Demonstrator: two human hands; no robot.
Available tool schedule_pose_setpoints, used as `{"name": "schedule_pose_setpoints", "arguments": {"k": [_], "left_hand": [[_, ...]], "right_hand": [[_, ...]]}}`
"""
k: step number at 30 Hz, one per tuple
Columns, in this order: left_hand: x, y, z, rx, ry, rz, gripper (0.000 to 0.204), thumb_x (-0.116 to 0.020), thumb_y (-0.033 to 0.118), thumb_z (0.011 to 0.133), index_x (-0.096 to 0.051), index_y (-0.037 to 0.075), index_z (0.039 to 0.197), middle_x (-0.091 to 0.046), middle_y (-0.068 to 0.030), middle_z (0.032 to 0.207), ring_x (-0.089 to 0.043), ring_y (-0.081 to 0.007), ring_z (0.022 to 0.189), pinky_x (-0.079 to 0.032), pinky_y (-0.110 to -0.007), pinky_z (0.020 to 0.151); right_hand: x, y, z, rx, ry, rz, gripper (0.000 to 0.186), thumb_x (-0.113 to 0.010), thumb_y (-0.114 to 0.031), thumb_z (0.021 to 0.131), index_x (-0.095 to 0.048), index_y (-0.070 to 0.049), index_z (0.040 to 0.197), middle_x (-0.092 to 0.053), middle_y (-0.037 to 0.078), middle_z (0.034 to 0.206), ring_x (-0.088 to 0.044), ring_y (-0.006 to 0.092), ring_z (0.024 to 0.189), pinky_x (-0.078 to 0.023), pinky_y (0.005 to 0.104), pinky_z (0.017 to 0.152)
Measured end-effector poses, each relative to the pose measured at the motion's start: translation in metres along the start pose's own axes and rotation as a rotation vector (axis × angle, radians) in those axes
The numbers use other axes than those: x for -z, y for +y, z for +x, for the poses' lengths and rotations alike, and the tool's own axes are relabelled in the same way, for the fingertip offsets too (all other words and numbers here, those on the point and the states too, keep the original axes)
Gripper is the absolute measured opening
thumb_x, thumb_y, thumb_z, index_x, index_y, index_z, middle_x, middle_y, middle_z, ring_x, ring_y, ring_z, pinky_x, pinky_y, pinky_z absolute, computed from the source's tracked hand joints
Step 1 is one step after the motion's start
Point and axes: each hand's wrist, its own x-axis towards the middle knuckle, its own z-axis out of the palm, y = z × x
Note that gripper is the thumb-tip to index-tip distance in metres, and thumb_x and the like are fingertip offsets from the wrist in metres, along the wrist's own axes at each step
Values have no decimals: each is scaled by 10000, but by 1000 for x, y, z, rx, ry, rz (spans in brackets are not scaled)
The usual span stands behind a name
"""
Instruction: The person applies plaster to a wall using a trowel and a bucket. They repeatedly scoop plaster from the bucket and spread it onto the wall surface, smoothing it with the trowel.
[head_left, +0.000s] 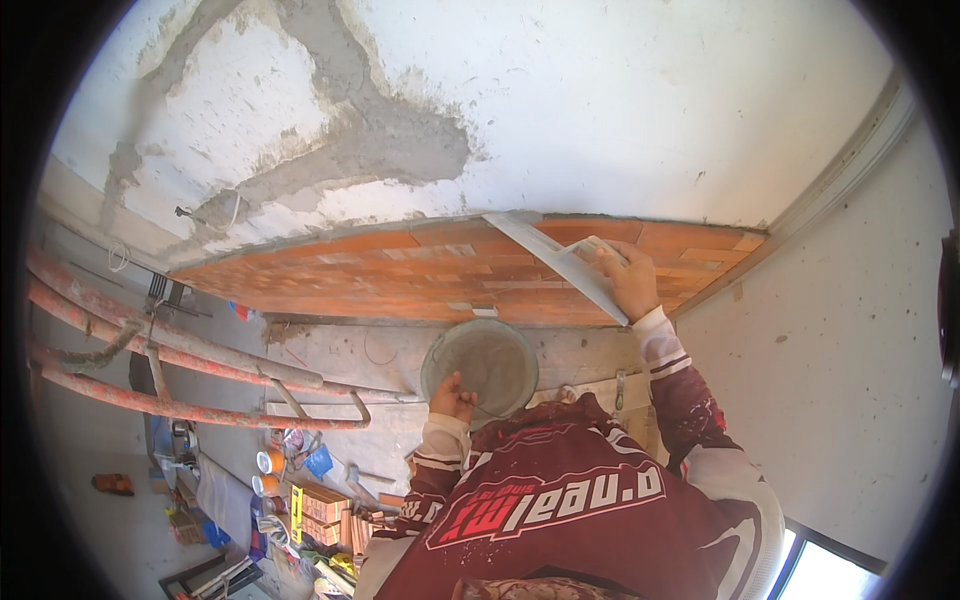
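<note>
My right hand [625,278] grips the handle of a long flat plastering trowel [555,262]. The trowel's grey blade slants across the orange brick wall [400,268], its far end at the wall's upper edge. Low in front of me, a round bucket [430,352] holds grey wet mortar [490,362]. My left hand [453,400] is closed at the bucket's near left rim, where a thin wire-like handle seems to run. Exactly how its fingers hold the bucket is partly hidden.
Above the bricks is a white wall [620,120] with grey mortar patches [395,145]. Red-stained scaffold tubes [200,350] stand at left. Behind them lie stacked bricks [322,515], small buckets [268,462] and tools. A grey side wall [820,300] closes the right.
</note>
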Motion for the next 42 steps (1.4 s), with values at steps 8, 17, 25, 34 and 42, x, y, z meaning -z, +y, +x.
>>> {"name": "schedule_pose_setpoints", "arguments": {"k": [8,17,25,34,42], "left_hand": [[4,-2,3,0,-1,16,148,-608,181,844,-517,146,956,-414,25,792,-422,-122,587,-419,-345,632],[6,-5,2,14,-42,-11,134,-614,173,839,-524,158,937,-426,32,792,-430,-122,584,-423,-338,623],[6,-5,-5,30,-3,-2,133,-620,182,838,-522,155,923,-415,32,741,-435,-125,570,-429,-340,616],[17,-7,1,33,-27,10,130,-616,186,838,-522,155,921,-412,31,735,-435,-129,559,-433,-354,602],[12,-7,4,23,-44,62,139,-605,195,843,-521,156,946,-409,30,745,-434,-132,581,-436,-349,619]], "right_hand": [[37,4,-3,-18,33,16,345,-605,-262,835,-647,13,1039,-665,111,847,-605,148,737,-477,268,681],[89,11,16,-9,-9,-97,386,-620,-324,839,-656,0,1044,-584,41,711,-482,102,617,-413,251,575],[145,18,40,-84,-59,-154,410,-622,-355,828,-656,8,1014,-530,13,678,-445,79,587,-362,230,515],[200,20,44,-217,-35,-37,390,-588,-391,857,-649,-18,955,-463,-21,632,-342,40,468,-255,202,405],[217,11,33,-215,-86,-81,367,-577,-367,871,-633,-6,909,-436,-32,629,-332,37,467,-253,204,411]]}}
